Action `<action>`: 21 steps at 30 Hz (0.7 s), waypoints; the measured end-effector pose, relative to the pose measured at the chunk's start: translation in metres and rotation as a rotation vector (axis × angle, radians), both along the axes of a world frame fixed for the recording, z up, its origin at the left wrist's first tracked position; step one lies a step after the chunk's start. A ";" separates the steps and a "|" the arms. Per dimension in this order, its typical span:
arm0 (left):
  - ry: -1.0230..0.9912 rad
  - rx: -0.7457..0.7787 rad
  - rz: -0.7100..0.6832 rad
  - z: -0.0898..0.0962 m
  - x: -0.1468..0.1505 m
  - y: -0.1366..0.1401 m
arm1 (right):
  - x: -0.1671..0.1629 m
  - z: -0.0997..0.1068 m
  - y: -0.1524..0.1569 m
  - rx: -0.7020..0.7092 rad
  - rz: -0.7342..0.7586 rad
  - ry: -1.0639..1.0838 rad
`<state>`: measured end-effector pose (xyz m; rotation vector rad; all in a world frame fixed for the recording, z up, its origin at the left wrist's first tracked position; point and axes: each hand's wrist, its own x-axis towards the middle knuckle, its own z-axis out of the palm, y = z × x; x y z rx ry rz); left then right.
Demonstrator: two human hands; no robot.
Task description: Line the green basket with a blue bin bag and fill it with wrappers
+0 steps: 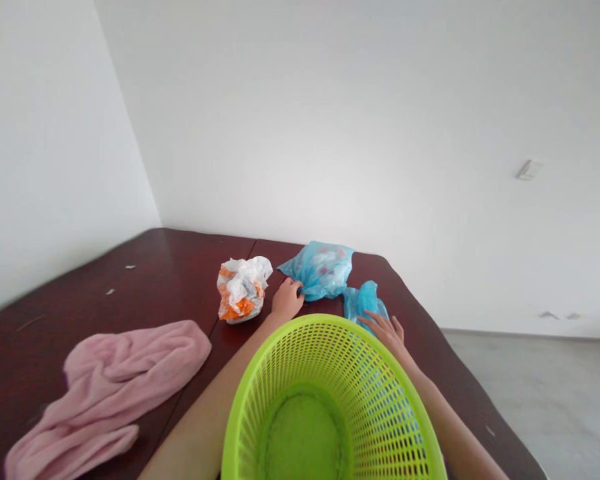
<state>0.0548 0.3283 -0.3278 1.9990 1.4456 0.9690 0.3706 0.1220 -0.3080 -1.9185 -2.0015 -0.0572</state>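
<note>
A filled, translucent blue plastic bag (325, 267) lies near the far edge of the table, with white and reddish contents showing through. My left hand (287, 300) is at its near left corner, fingers curled and closed on the gathered plastic. Right of that, a crumpled blue plastic piece (364, 301) lies on the table; whether it joins the filled bag I cannot tell. My right hand (386, 331) rests on this piece with its fingers spread. Between my forearms stands a green plastic basket (325, 353) with slotted walls and nothing inside; it hides part of the table.
A crumpled white and orange plastic bag (243, 288) sits left of my left hand. A pink cloth (130, 373) lies bunched at the left of the dark red table (180, 267). Small scraps dot the tabletop. A white wall (330, 133) rises behind; grey floor (530, 373) shows at right.
</note>
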 end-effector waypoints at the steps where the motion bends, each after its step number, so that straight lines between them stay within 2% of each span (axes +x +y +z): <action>1: -0.026 0.019 0.000 0.004 0.002 -0.001 | -0.009 0.014 0.009 0.057 0.055 0.077; 3: -0.089 0.042 -0.015 0.018 0.007 0.001 | -0.033 0.045 0.032 0.142 0.191 0.308; 6: -0.211 0.034 -0.082 0.047 0.015 0.006 | -0.076 0.081 0.072 0.088 0.318 0.647; 8: -0.301 0.007 -0.142 0.068 0.019 0.007 | -0.101 0.093 0.097 0.064 0.348 0.782; 12: -0.433 -0.084 -0.279 0.108 0.013 -0.001 | -0.127 0.100 0.133 0.160 0.343 0.918; 17: -0.597 -0.145 -0.470 0.159 -0.017 -0.022 | -0.128 0.116 0.139 0.146 0.316 1.092; 19: -0.591 -0.084 -0.558 0.177 -0.025 -0.032 | -0.127 0.126 0.133 0.155 0.342 1.096; 21: -0.471 0.045 -0.569 0.190 -0.029 -0.044 | -0.127 0.134 0.125 0.190 0.371 1.082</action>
